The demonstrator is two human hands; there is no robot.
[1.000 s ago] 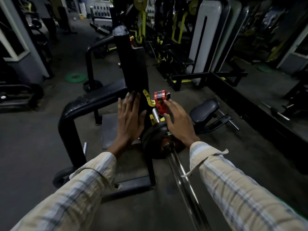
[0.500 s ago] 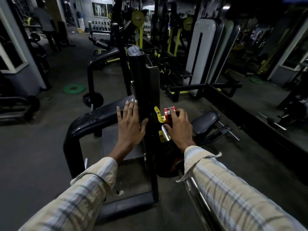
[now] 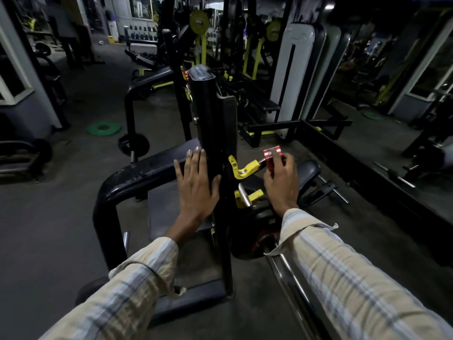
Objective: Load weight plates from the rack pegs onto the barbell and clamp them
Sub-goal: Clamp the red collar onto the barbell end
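Since the earlier frame my right hand (image 3: 282,185) lifted the red clamp (image 3: 272,159), now pinched above the yellow hook (image 3: 245,169). Left hand (image 3: 196,187) flat, fingers together, on the rack post (image 3: 213,123). Bar end (image 3: 244,197) lies below-left of the clamp, nearer my right hand, axis running toward me; plate (image 3: 255,231) already on.

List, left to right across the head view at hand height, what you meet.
Black padded rail → left hand → black rack upright → yellow hook → right hand, its grip on the red clamp.

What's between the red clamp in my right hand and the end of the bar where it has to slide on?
The right hand holds the red clamp above the bar end. The upper yellow hook juts out between them, so the clamp must drop past its tip. Nothing else visible blocks it.
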